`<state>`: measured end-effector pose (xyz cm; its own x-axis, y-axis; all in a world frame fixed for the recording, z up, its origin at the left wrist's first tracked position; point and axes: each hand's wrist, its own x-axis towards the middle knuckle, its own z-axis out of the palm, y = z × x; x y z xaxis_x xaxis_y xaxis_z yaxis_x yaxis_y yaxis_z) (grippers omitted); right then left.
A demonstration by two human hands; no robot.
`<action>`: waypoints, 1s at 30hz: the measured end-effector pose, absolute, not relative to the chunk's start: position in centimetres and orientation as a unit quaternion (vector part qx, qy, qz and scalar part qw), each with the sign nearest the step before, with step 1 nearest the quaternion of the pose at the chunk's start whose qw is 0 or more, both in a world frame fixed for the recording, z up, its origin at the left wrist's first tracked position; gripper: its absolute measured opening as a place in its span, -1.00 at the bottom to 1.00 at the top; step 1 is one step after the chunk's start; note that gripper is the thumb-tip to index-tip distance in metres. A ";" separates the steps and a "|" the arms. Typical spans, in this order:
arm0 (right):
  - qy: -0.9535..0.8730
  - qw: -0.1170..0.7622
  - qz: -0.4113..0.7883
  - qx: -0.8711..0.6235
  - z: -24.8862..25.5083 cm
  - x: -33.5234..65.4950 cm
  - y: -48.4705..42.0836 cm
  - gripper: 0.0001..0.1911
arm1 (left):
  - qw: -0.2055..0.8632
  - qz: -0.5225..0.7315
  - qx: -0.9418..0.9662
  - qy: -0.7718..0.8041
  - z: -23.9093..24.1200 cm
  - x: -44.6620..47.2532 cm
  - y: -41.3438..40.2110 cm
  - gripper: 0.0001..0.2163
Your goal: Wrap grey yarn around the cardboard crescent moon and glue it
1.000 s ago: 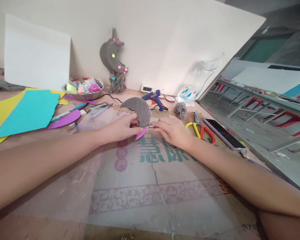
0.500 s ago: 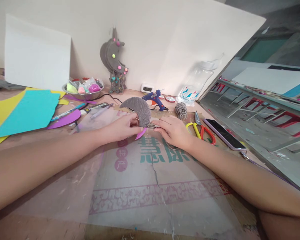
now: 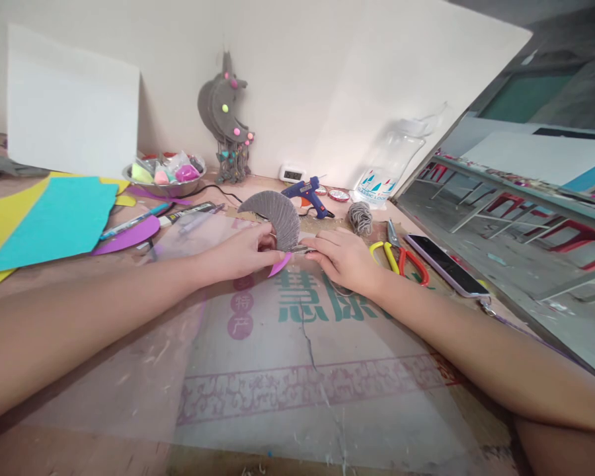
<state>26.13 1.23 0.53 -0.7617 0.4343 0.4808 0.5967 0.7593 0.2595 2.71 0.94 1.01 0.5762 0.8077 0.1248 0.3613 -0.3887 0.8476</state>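
A crescent [image 3: 277, 215] wrapped in grey yarn stands tilted above the work mat, its lower tip towards me. My left hand [image 3: 248, 251] grips it by the inner curve, thumb near the lower tip. A bare purple piece [image 3: 279, 265] sticks out below that thumb. Close on the right, my right hand [image 3: 344, 258] pinches what looks like grey yarn [image 3: 302, 249] against the crescent's lower end; the fingers partly hide it. Behind my right hand lies a ball of grey yarn [image 3: 359, 218].
A blue glue gun [image 3: 309, 196] lies behind the crescent. Pliers with yellow and red handles [image 3: 391, 256] and a phone [image 3: 446, 266] lie right. Coloured sheets [image 3: 54, 221] and a bowl [image 3: 166, 190] of clay packets are left. A decorated grey moon [image 3: 223, 112] hangs behind; a plastic jar [image 3: 389, 162] stands back right.
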 end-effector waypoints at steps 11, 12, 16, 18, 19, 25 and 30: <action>-0.919 0.202 -0.204 -0.271 0.7 26.0 1.2 -0.70 | 0.402 0.272 0.789 0.378 0.9 2.6 1.0 -0.78; -0.919 0.202 -0.202 -0.271 0.7 26.0 1.1 -0.70 | 0.398 0.272 0.789 0.380 0.8 2.6 1.0 -0.77; -0.915 0.210 -0.201 -0.278 0.6 26.1 1.1 -0.70 | 0.392 0.272 0.789 0.387 0.8 2.6 1.1 -0.77; -0.911 0.222 -0.205 -0.280 0.6 26.1 1.2 -0.70 | 0.393 0.270 0.790 0.385 0.8 2.6 1.1 -0.78; -0.910 0.228 -0.206 -0.280 0.5 26.2 1.2 -0.70 | 0.395 0.268 0.791 0.382 0.8 2.6 1.1 -0.78; -0.907 0.244 -0.180 -0.294 0.5 26.2 1.1 -0.70 | 0.399 0.272 0.788 0.382 0.7 2.6 1.0 -0.78; -0.905 0.251 -0.161 -0.303 0.5 26.2 1.0 -0.69 | 0.376 0.267 0.794 0.396 0.9 2.6 1.0 -0.77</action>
<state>26.18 1.02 0.50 -0.6903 0.4676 0.5521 0.6295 0.7643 0.1396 2.62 1.01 0.89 0.5444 0.8293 0.1263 0.4278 -0.4040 0.8086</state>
